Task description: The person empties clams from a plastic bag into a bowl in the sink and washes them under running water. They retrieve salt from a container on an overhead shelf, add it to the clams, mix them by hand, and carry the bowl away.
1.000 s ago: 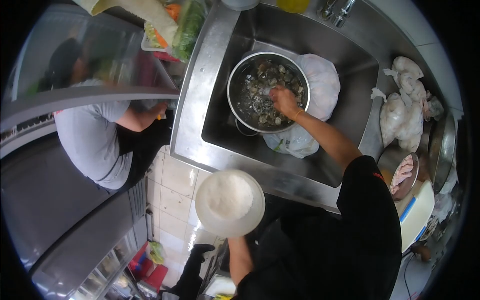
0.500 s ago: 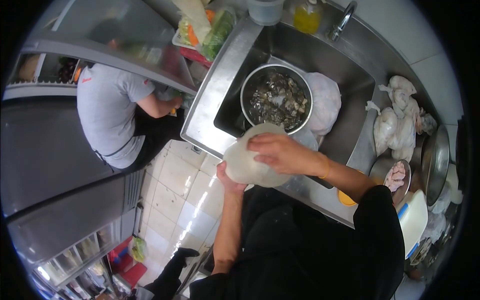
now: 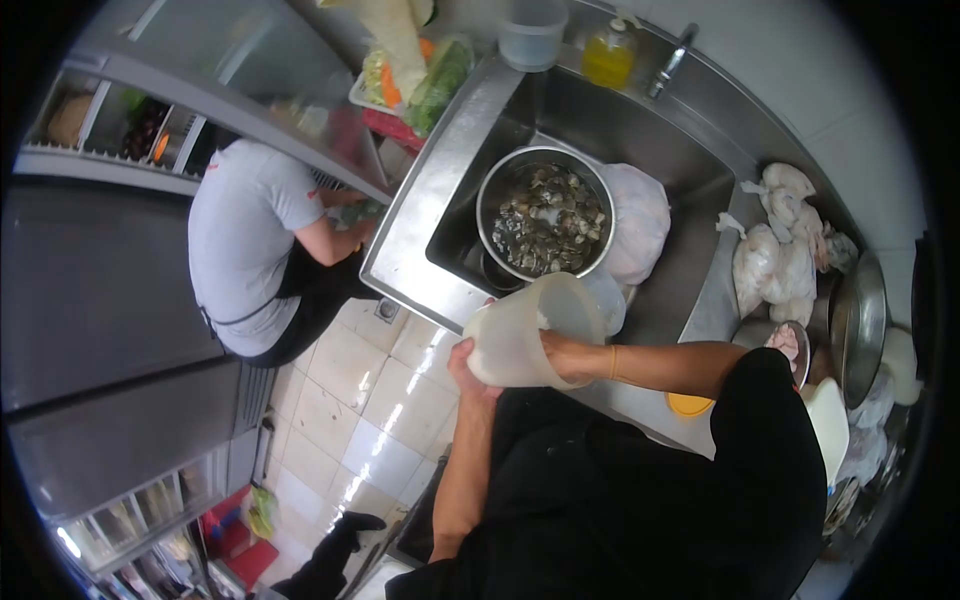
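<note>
My left hand [image 3: 472, 372] grips the base of a translucent plastic tub [image 3: 510, 335], which is tilted with its mouth to the right, over the sink's front edge. White contents show faintly inside. My right hand [image 3: 570, 358] reaches into the tub's mouth; its fingers are hidden by the wall. Beyond the tub, a round metal pot [image 3: 484, 205] stands in the steel sink [image 3: 690, 165], with shellfish [image 3: 550, 215] in water. Beside the pot lies a white bag [image 3: 637, 225].
A person in a grey shirt [image 3: 250, 240] crouches at the open fridge on the left. Soap bottle [image 3: 608, 60], faucet [image 3: 675, 62] and plastic container [image 3: 532, 42] line the sink's back. Bagged meat [image 3: 785, 255] and a metal lid [image 3: 858, 325] sit right.
My right hand has gone from the shellfish in the pot to the tub and now reaches inside it. The tub has tipped onto its side in my left hand and moved nearer the sink.
</note>
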The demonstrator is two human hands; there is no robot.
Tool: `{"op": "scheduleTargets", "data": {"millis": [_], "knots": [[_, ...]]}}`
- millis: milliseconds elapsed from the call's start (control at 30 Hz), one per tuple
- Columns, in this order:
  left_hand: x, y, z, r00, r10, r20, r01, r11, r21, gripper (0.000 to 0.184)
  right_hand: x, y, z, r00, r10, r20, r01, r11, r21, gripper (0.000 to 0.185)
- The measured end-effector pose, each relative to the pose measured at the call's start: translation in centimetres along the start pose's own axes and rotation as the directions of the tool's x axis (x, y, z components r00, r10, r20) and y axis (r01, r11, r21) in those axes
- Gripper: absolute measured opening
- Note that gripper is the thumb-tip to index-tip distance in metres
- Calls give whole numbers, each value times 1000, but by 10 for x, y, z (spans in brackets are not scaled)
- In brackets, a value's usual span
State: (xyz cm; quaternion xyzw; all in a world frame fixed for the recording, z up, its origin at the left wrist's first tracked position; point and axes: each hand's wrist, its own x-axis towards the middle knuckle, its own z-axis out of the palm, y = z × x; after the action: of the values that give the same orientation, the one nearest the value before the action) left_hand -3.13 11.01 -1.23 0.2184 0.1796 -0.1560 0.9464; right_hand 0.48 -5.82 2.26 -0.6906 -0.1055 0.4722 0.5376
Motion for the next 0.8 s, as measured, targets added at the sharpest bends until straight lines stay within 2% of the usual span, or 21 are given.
{"op": "scheduleTargets", "data": {"millis": [67,167,267,300,367,467,533,567,633,667,700,767,800], "knots": [[2,-3,-2,1000,-7,-23,7,1000,-2,75,16,11,17,983,182,13,-171,893,415,35],[3,-8,-7,997,-13,-73,14,1000,2,70,29,4,19,953,293,75,-279,756,591,42],[5,-13,-26,994,8,-109,-11,1000,-28,65,54,25,19,946,274,174,-310,603,735,45],[8,-15,-43,989,20,-144,-24,999,-26,63,50,14,14,945,264,194,-310,526,792,41],[9,-13,-52,977,57,-205,-61,998,-14,63,24,-31,-6,943,236,232,-307,360,881,31],[4,-10,-35,944,118,-308,-113,993,34,68,-1,-70,-37,944,188,270,-318,317,893,25],[-4,-3,-9,901,158,-404,-128,987,100,71,1,-61,-64,976,-48,214,-189,310,932,23],[-6,-2,-21,927,143,-347,-129,990,64,70,3,-57,-80,970,-165,178,-124,294,948,23],[-11,0,-49,966,121,-227,-126,992,-9,67,11,-54,-115,992,-122,25,15,314,949,22],[-16,1,-61,971,118,-208,-125,992,-21,67,19,-50,-131,990,10,-140,123,421,899,21],[-19,3,-61,971,116,-210,-124,992,-24,67,32,-42,-146,943,121,-311,202,536,820,21],[-25,9,-57,963,115,-244,-122,992,-17,66,86,22,-176,805,98,-585,324,754,572,27],[-28,9,-54,958,117,-261,-125,992,-14,66,113,62,-190,758,106,-643,279,839,467,29]]}}
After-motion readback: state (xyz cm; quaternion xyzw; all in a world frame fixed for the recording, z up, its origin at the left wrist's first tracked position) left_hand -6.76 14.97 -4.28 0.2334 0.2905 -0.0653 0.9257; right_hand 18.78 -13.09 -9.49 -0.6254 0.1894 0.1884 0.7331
